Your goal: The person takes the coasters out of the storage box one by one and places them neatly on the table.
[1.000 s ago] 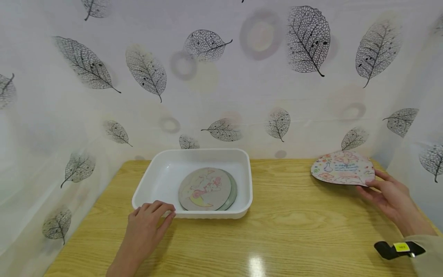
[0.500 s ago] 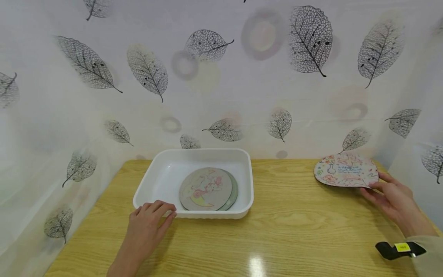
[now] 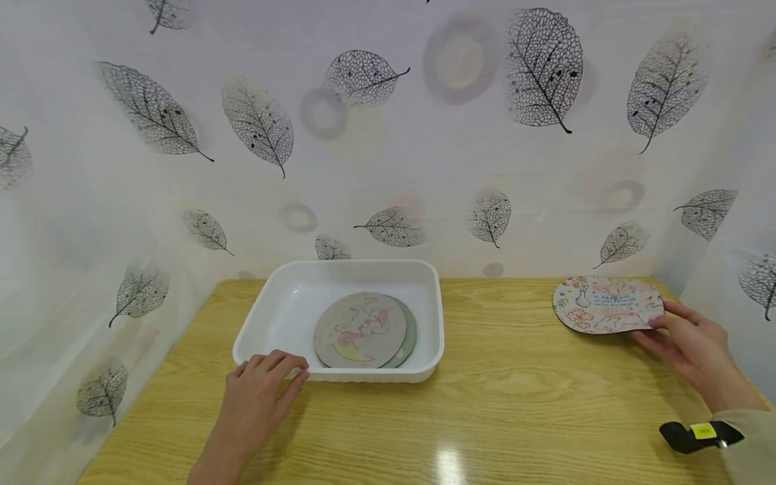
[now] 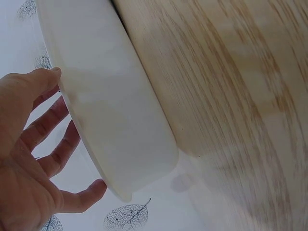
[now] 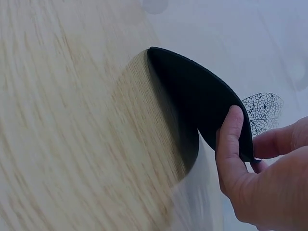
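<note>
In the head view my left hand [image 3: 261, 397] holds the near rim of a white plastic basin [image 3: 254, 330]. The left wrist view shows the thumb outside the rim and the fingers beyond it. Inside the basin a round mat [image 3: 364, 331] with pink and yellow drawings overlaps a greenish round mat [image 3: 411, 337]. At the back right my right hand [image 3: 697, 343] pinches the right end of an oval mat [image 3: 609, 306] printed with flowers and blue writing. Its black underside [image 5: 187, 86] faces the right wrist camera; the held end is lifted, and the far tip appears to touch the table.
The wood-grain table [image 3: 503, 397] runs between the basin and the oval mat. A pale curtain [image 3: 424, 155] with leaf prints closes off the back and both sides. A black strap [image 3: 700, 434] crosses the right sleeve.
The oval mat has come down towards the table and slightly to the right, its far end dropping, with the right hand still pinching it. The left hand and basin have not visibly moved.
</note>
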Demonstrator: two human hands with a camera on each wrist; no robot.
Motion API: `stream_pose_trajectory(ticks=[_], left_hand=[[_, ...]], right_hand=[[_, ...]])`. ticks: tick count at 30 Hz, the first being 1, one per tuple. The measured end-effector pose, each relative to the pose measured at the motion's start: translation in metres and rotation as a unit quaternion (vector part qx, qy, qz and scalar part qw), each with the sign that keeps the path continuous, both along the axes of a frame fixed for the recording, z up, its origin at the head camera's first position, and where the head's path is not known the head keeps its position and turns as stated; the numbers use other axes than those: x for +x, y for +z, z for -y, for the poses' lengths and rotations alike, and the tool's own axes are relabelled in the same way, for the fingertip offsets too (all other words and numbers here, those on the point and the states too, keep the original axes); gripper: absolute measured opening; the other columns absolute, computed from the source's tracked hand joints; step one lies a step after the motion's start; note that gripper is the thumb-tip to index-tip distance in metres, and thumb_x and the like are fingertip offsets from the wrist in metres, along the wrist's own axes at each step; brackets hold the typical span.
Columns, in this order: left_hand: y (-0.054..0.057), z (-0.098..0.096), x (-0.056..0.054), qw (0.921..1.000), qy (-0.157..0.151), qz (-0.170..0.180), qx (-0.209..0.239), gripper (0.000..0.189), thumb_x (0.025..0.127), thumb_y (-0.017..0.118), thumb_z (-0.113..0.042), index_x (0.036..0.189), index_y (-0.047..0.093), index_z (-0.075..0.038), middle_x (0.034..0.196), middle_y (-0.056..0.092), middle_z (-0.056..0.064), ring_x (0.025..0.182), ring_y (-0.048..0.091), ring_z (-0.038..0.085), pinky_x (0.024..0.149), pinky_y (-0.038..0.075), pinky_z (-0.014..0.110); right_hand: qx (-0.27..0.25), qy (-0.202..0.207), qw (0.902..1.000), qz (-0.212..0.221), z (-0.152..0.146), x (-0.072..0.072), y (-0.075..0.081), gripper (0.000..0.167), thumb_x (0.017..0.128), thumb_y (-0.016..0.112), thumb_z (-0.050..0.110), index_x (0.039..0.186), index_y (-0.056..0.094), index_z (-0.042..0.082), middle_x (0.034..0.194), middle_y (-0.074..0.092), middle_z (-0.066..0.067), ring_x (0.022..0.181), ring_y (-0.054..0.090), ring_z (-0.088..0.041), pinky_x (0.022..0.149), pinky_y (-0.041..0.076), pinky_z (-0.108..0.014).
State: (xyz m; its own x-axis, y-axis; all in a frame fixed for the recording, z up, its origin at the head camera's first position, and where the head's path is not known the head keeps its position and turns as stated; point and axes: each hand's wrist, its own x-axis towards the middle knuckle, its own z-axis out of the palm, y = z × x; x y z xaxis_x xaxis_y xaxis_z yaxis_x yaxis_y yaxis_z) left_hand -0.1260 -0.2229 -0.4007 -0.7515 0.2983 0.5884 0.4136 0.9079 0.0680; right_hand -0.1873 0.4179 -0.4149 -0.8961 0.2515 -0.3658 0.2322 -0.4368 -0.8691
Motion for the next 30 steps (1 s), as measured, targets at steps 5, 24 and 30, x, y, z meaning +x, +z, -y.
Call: stream_pose_trajectory(ticks=[5, 24, 30], left_hand=[[-0.001, 0.0, -0.001, 1.0, -0.002, -0.006, 0.001, 0.018, 0.082, 0.085, -0.023, 0.094, 0.072, -0.025, 0.094, 0.072, -0.01, 0.082, 0.067, 0.021, 0.063, 0.055, 0.05], [-0.001, 0.0, 0.0, 1.0, -0.001, 0.004, 0.005, 0.017, 0.082, 0.085, -0.022, 0.094, 0.072, -0.024, 0.095, 0.072, -0.009, 0.083, 0.068, 0.023, 0.064, 0.056, 0.052], [-0.001, -0.001, 0.0, 1.0, -0.002, -0.001, 0.002, 0.017, 0.082, 0.085, -0.022, 0.094, 0.073, -0.024, 0.094, 0.072, -0.01, 0.082, 0.068, 0.022, 0.063, 0.056, 0.051]], right_hand=[[0.058, -0.021, 0.9981, -0.004, -0.001, -0.003, -0.006, 0.075, 0.097, 0.053, -0.007, 0.155, 0.026, 0.033, 0.078, 0.06, 0.015, 0.07, 0.069, -0.004, 0.065, 0.063, -0.028], [0.445, 0.001, 0.8903, 0.096, 0.006, -0.008, -0.004, 0.064, 0.1, 0.055, 0.004, 0.156, 0.027, -0.01, 0.12, 0.055, -0.032, 0.058, 0.058, 0.005, 0.061, 0.063, -0.032], [0.48, 0.024, 0.8722, 0.09, 0.004, -0.005, -0.005, 0.064, 0.099, 0.057, 0.004, 0.153, 0.027, -0.016, 0.124, 0.053, -0.044, 0.056, 0.063, 0.002, 0.058, 0.061, -0.03]])
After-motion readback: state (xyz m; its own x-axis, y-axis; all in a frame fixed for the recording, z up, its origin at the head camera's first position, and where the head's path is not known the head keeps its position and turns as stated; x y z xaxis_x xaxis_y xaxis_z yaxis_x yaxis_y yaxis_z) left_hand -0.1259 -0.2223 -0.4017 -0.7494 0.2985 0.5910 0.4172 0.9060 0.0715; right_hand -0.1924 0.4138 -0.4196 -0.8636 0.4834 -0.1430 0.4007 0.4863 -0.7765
